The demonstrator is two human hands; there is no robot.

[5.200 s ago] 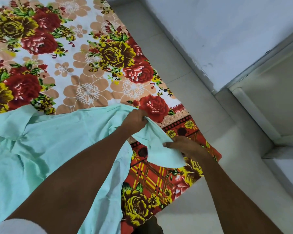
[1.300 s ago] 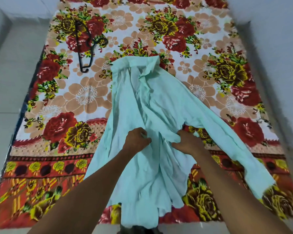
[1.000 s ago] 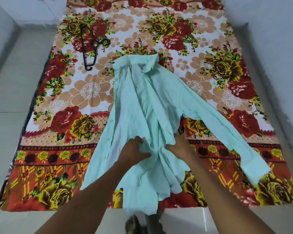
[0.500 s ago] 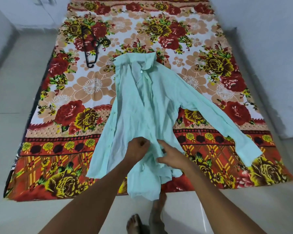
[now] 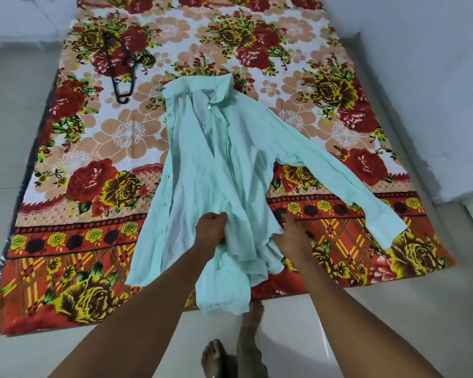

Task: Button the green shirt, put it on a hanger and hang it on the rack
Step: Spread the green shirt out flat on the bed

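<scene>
The left hand [image 5: 211,226] pinched the green shirt [image 5: 216,170] at its hem, hiding the buttons there, while the right hand [image 5: 292,238] lay half-open on it.

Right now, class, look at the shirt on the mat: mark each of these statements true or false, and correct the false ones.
1. The green shirt lies on a flowered mat. True.
2. The hanger is inside the shirt. False: it lies on the mat apart from the shirt, up and to the left of the collar.
3. The left hand grips the shirt near its lower front. True.
4. Both sleeves are spread out flat. False: only one sleeve stretches out to the right.
5. The shirt hangs on a rack. False: no rack is in view.
</scene>
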